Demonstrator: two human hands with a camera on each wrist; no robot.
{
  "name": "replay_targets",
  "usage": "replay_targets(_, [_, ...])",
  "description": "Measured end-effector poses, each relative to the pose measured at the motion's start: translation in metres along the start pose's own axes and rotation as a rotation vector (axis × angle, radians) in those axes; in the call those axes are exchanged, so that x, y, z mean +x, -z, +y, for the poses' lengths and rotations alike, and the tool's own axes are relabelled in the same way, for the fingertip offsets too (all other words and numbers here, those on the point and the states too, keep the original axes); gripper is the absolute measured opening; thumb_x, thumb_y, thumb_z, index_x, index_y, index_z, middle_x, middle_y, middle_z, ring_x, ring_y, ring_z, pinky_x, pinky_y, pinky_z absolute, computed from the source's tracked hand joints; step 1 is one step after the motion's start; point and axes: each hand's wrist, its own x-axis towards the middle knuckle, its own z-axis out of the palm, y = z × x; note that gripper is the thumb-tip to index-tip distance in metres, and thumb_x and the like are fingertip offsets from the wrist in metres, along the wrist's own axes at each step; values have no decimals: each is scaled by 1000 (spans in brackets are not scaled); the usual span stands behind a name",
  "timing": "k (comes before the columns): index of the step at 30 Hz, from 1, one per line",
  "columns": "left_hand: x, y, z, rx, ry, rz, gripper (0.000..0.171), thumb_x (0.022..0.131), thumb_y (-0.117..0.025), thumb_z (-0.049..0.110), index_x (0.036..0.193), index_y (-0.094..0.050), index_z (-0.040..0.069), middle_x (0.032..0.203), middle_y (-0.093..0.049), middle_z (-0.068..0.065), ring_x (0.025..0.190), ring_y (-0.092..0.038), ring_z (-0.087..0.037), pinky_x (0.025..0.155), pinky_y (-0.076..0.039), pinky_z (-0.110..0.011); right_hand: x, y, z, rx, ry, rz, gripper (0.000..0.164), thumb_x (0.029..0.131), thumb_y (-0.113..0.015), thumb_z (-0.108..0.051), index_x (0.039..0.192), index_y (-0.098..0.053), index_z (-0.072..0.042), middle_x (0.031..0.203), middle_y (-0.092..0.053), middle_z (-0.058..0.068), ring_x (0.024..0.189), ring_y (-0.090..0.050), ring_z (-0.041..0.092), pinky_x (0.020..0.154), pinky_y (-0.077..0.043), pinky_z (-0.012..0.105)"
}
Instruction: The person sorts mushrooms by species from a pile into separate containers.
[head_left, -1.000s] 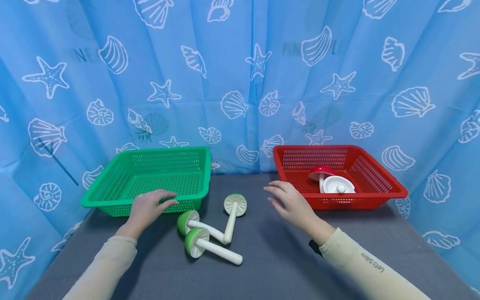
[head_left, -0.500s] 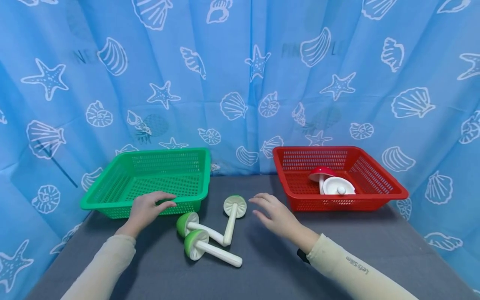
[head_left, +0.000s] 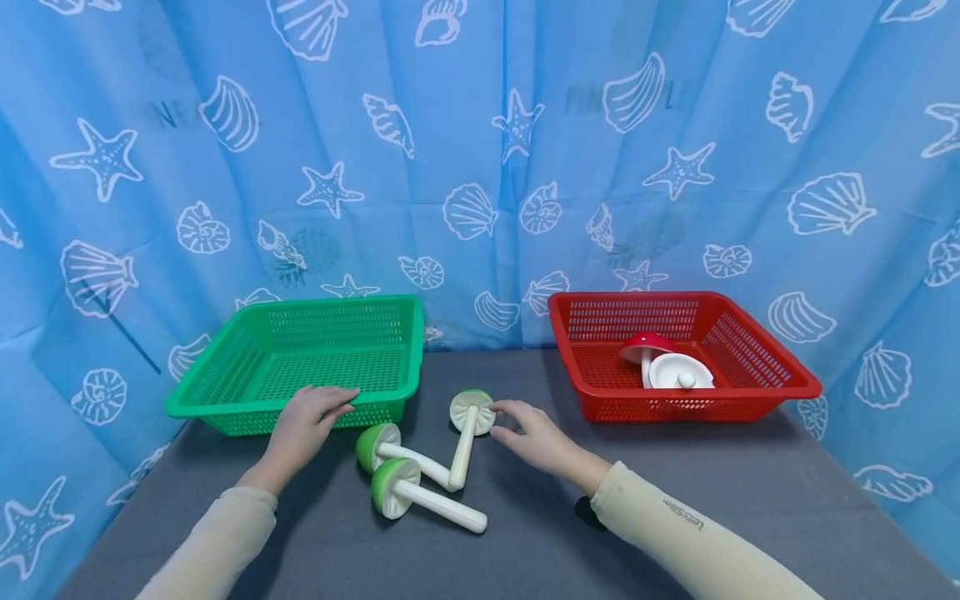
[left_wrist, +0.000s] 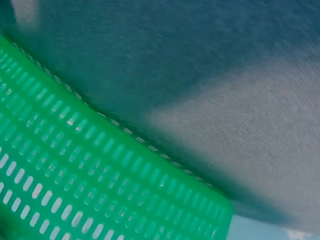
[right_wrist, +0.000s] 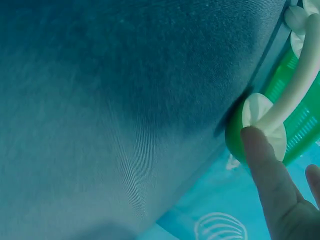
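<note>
Three toy mushrooms with green caps and white stems lie on the grey cloth in the head view. The upper mushroom [head_left: 467, 437] points its cap to the back, and two others, the middle mushroom [head_left: 390, 448] and the front mushroom [head_left: 431, 500], lie crosswise to its left and front. My right hand [head_left: 536, 435] is just right of the upper mushroom, fingers parted, fingertips right at its cap. In the right wrist view a finger [right_wrist: 265, 172] overlaps that cap. My left hand [head_left: 306, 423] hovers in front of the green basket [head_left: 262, 407], fingers relaxed, holding nothing.
A red basket [head_left: 690, 405] at the back right holds a red-capped mushroom [head_left: 647, 343] and a white-undersided one [head_left: 681, 372]. Behind both baskets hangs a blue curtain [head_left: 480, 125] with shell prints. Grey cloth [head_left: 660, 467] covers the table.
My right hand has moved left from beside the red basket to the upper mushroom's cap. The left hand has barely shifted, and the mushrooms lie as before.
</note>
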Motion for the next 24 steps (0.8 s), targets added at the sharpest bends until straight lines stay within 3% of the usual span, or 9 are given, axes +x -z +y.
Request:
replay_targets(3, [0, 1, 0, -32, 12, -10, 32, 82, -73, 3, 114, -73, 4, 105, -71, -14, 98, -66, -34, 102, -33, -64, 4, -3, 1, 111, -95, -14, 37, 99, -57, -13, 132, -54, 4, 118, -60, 21, 93, -62, 31, 67, -56, 41])
replay_targets(6, [0, 0, -1, -36, 2, -5, 32, 82, -74, 2, 114, -73, 3, 105, -71, -14, 97, -66, -34, 101, -34, -64, 6, -7, 1, 308, -225, -53, 41, 99, -56, -15, 134, -49, 6, 116, -60, 24, 93, -62, 35, 60, -58, 45])
replay_targets(12, [3, -1, -3, -40, -11, 13, 32, 80, -75, 3, 112, -73, 3, 104, -71, -14, 96, -67, -34, 98, -38, -63, 14, -20, -2, 656, -419, -116, 50, 99, -55, -15, 137, -37, 11, 115, -60, 25, 107, -60, 39, 75, -56, 56])
replay_targets(16, [2, -2, -4, -33, -18, 14, 32, 80, -75, 2, 112, -74, 3, 104, -71, -15, 95, -67, -34, 94, -43, -60, 20, -30, -3, 757, -474, -119, 52, 98, -55, -11, 137, -31, 13, 110, -61, 24, 104, -62, 39, 77, -54, 57])
replay_targets(24, [-2, -1, -6, -49, -10, -3, 33, 81, -74, 3, 114, -73, 4, 107, -71, -14, 97, -66, -34, 88, -47, -56, 32, -48, -3, 915, -571, -34, 49, 96, -55, -1, 135, -29, 12, 103, -55, 20, 93, -59, 33, 81, -53, 58])
